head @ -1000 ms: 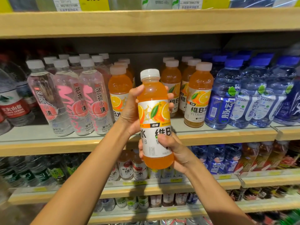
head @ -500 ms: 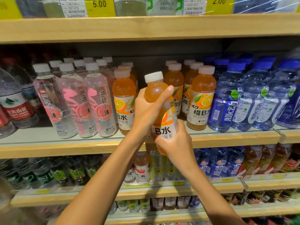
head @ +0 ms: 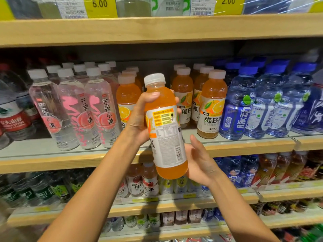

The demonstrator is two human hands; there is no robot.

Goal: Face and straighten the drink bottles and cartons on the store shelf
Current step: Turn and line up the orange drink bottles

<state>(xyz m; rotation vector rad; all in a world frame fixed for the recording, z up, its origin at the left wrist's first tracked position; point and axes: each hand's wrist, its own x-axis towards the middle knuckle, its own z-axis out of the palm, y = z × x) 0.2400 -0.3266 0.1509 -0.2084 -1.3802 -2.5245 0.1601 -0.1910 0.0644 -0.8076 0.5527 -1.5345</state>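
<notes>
An orange vitamin drink bottle with a white cap is held in front of the middle shelf, slightly tilted, its back label with the barcode facing me. My left hand grips its upper half, thumb across the front. My right hand is at the bottle's lower right with its fingers straight, beside the bottle's base. More of the same orange bottles stand on the shelf to the left and right, labels forward.
Clear peach-labelled bottles stand left of the orange ones and blue water bottles stand to the right. The upper shelf board runs overhead with price tags. Lower shelves hold several small bottles.
The bottle has been turned from front label to back label facing me and has come closer. My right hand has let go of its lower part and opened beside it.
</notes>
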